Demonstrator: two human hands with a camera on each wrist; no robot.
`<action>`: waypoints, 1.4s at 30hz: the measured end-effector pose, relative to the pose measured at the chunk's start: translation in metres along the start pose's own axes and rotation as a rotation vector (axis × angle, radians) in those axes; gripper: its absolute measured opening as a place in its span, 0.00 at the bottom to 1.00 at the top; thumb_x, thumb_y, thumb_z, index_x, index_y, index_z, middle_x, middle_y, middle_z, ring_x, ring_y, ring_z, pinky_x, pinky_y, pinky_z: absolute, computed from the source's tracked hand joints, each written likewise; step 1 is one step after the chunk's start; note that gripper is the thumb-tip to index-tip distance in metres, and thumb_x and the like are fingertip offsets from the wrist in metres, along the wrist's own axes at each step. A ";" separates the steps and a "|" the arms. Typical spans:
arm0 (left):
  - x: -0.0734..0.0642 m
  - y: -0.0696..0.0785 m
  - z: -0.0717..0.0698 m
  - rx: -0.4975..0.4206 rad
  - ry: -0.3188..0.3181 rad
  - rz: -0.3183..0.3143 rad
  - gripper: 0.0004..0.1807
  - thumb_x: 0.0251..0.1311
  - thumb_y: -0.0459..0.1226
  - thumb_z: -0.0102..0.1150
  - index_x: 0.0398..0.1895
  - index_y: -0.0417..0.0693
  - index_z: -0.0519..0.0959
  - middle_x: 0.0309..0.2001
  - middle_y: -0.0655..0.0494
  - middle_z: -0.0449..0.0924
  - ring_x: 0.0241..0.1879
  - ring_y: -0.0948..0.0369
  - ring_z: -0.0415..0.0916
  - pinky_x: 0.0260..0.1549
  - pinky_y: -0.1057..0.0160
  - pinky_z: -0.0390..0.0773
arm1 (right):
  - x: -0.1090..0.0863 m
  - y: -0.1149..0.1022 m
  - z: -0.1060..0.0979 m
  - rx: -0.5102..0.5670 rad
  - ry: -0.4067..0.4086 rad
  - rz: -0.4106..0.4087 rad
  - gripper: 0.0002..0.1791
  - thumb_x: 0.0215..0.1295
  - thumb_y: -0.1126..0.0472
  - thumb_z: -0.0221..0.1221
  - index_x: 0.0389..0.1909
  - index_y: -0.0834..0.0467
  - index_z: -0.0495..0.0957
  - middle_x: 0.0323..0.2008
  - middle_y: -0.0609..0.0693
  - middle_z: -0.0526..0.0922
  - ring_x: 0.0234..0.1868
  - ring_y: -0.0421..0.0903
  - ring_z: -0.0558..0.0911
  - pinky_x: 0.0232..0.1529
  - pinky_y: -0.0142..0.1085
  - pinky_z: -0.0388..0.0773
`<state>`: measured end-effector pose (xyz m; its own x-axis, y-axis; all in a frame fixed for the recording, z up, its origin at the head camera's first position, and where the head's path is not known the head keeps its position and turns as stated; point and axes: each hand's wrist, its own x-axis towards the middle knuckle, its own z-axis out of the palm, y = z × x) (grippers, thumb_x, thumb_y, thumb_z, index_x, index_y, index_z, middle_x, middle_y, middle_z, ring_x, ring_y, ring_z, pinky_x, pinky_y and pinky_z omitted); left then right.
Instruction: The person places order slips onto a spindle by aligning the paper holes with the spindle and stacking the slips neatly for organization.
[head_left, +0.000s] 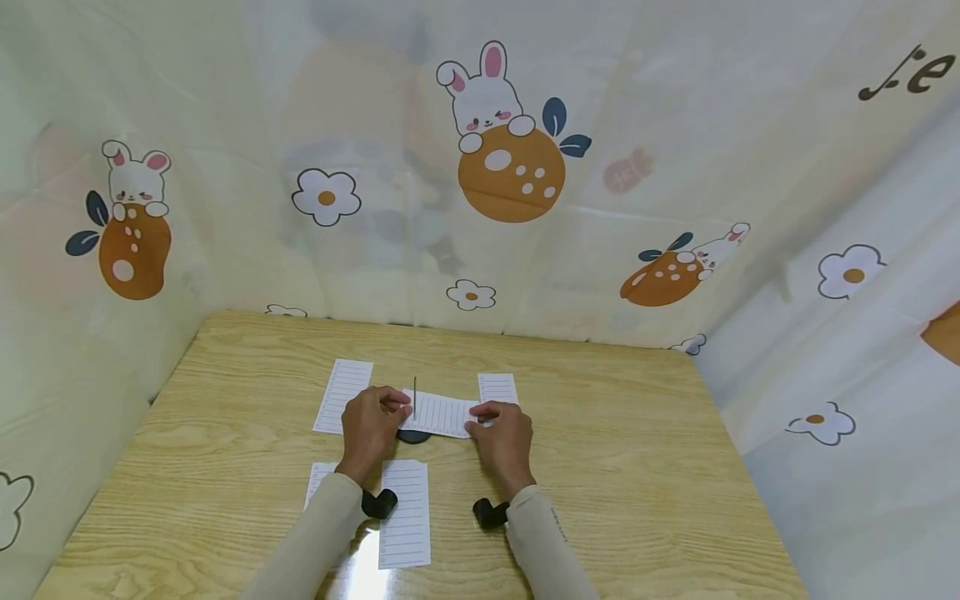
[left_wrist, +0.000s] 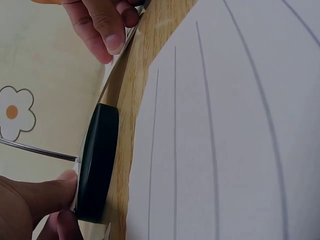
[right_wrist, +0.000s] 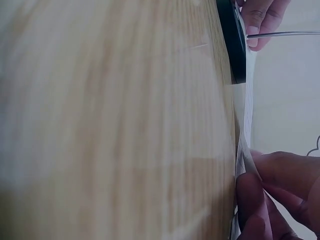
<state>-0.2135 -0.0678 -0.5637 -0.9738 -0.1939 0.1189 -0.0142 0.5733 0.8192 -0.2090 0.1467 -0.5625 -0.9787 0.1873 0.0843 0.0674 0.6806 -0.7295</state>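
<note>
A bill spike stands near the table's middle, with a round black base (head_left: pixel 413 437) and a thin upright metal rod (head_left: pixel 415 398). A lined paper slip (head_left: pixel 448 416) lies crosswise over the base, and the rod comes up through its left end. My left hand (head_left: pixel 370 427) pinches that end between thumb and fingers, close beside the rod. The slip's right end is pinched by my right hand (head_left: pixel 506 440). In the left wrist view the slip runs from the base (left_wrist: pixel 101 160) up to the right hand's fingers (left_wrist: pixel 112 42). The right wrist view shows it curving slightly near the right thumb.
Lined slips lie around the spike: one at the back left (head_left: pixel 345 393), one behind the right hand (head_left: pixel 498 387), one in front (head_left: pixel 405 517), and one partly under the left forearm (head_left: pixel 318 479). A printed curtain (head_left: pixel 390 267) borders the wooden table (head_left: pixel 615 467).
</note>
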 end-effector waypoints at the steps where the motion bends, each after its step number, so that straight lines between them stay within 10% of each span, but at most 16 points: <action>1: 0.000 0.000 0.000 0.002 0.002 0.000 0.03 0.53 0.38 0.73 0.30 0.55 0.88 0.26 0.61 0.83 0.28 0.63 0.77 0.31 0.61 0.72 | 0.000 0.000 0.000 0.002 0.001 -0.001 0.08 0.48 0.59 0.76 0.29 0.46 0.89 0.28 0.42 0.86 0.29 0.39 0.81 0.36 0.39 0.76; 12: -0.004 -0.001 -0.008 -0.025 0.035 0.045 0.06 0.51 0.37 0.76 0.32 0.53 0.88 0.30 0.58 0.84 0.30 0.61 0.81 0.31 0.61 0.75 | -0.005 -0.006 -0.009 0.023 0.061 -0.006 0.08 0.48 0.58 0.77 0.30 0.47 0.89 0.26 0.40 0.86 0.31 0.40 0.82 0.38 0.40 0.76; 32: -0.022 0.009 -0.044 -0.078 -0.141 0.085 0.11 0.48 0.43 0.77 0.37 0.60 0.88 0.28 0.68 0.84 0.33 0.61 0.71 0.34 0.62 0.70 | -0.044 -0.038 -0.034 0.241 0.057 -0.063 0.12 0.47 0.57 0.78 0.33 0.47 0.88 0.31 0.45 0.88 0.24 0.38 0.82 0.27 0.31 0.77; 42: -0.040 0.005 -0.038 0.002 -0.274 0.195 0.14 0.42 0.39 0.81 0.35 0.59 0.88 0.34 0.66 0.87 0.38 0.57 0.71 0.41 0.60 0.73 | -0.084 -0.047 -0.033 0.350 0.008 -0.047 0.12 0.47 0.58 0.78 0.33 0.43 0.87 0.32 0.44 0.88 0.25 0.39 0.85 0.27 0.32 0.81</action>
<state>-0.1658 -0.0876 -0.5425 -0.9830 0.1408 0.1179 0.1784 0.5803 0.7946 -0.1238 0.1224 -0.5134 -0.9775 0.1677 0.1276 -0.0497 0.4052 -0.9129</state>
